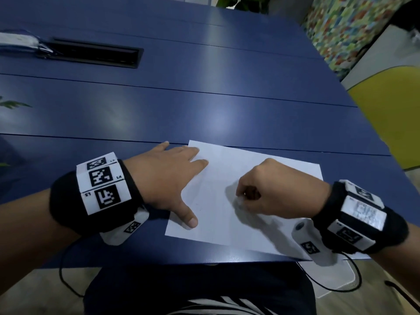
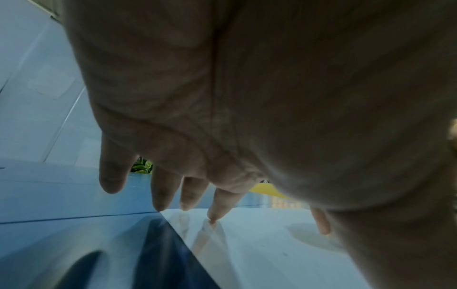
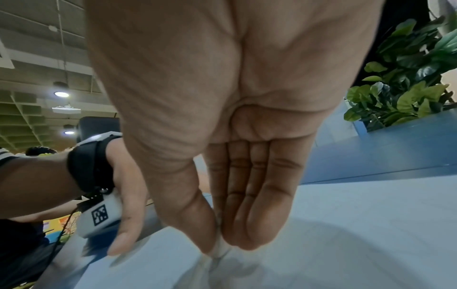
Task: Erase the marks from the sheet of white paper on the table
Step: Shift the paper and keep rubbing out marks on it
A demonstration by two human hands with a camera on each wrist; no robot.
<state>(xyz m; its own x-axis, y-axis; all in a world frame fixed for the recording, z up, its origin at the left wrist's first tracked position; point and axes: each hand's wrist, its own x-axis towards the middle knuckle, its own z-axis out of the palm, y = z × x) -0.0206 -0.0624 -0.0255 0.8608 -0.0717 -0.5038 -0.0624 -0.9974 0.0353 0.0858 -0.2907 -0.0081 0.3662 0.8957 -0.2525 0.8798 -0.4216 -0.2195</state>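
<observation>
A white sheet of paper lies on the blue table near its front edge. My left hand lies flat with spread fingers on the sheet's left side, thumb on the paper. My right hand is curled over the middle of the sheet and pinches a small white eraser between thumb and fingertips, its tip against the paper. In the right wrist view the eraser peeks out below the pinch, on the paper. Faint grey marks dot the sheet. In the left wrist view fingertips press the paper.
A black cable slot is set into the table at the far left, with a white and blue pouch beside it. A yellow chair stands to the right. Potted plants stand beyond the table.
</observation>
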